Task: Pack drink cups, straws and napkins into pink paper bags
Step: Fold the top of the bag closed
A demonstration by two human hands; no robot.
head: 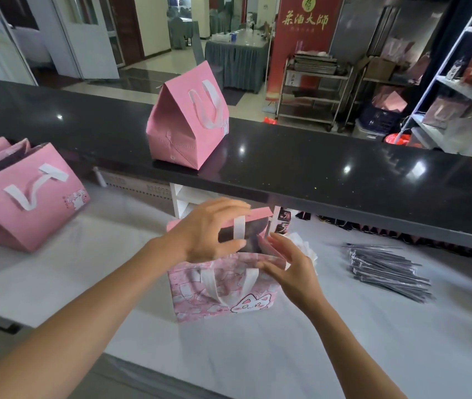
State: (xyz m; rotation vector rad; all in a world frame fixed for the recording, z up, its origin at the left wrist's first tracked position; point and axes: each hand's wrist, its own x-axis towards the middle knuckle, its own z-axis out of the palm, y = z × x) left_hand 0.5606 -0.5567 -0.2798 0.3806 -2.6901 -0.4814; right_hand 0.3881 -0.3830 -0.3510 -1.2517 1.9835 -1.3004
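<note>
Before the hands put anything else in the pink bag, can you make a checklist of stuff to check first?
1. Bag standing up: the open pink bag stands upright on the white counter. Ok.
2. Mouth held open: the left hand holds the far rim, and the right hand holds the near rim. Ok.
3. Room inside: the inside looks dark, so what is already packed is hidden. Cannot tell.
4. Straws nearby: the pile of wrapped straws lies to the right of the bag. Ok.
5. Napkins nearby: something white and crinkly shows behind the right hand. Cannot tell.
6. Free hand for grabbing: both are busy. Not ok.
</note>
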